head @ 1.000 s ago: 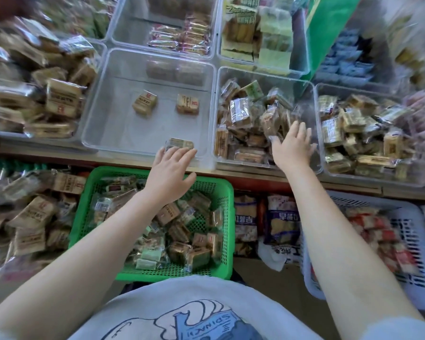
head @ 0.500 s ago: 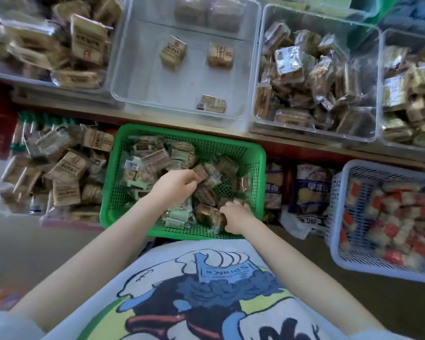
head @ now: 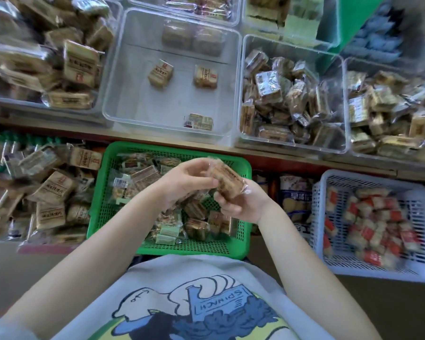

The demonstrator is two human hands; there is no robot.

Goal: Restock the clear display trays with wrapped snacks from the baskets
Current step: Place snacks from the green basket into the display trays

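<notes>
On the person's grey T-shirt [head: 172, 278], at 6 o'clock, a cartoon print carries the word "SPINACH" on a blue can [head: 222, 304], seen upside down from the wearer's view. The tan snack packs [head: 161, 74] in the clear tray [head: 123, 94] at 12 o'clock bear dark printed characters and a red mark, too blurred to read.

Green basket [head: 245, 192]; lavender basket [head: 422, 241]; red-white wrappers [head: 368, 231]; tan snacks [head: 160, 74].

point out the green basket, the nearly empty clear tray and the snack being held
green basket [head: 194, 249]: head view, near rim
nearly empty clear tray [head: 138, 111]: head view, bare floor
held snack [head: 227, 180]: head view, wrapper middle
</notes>
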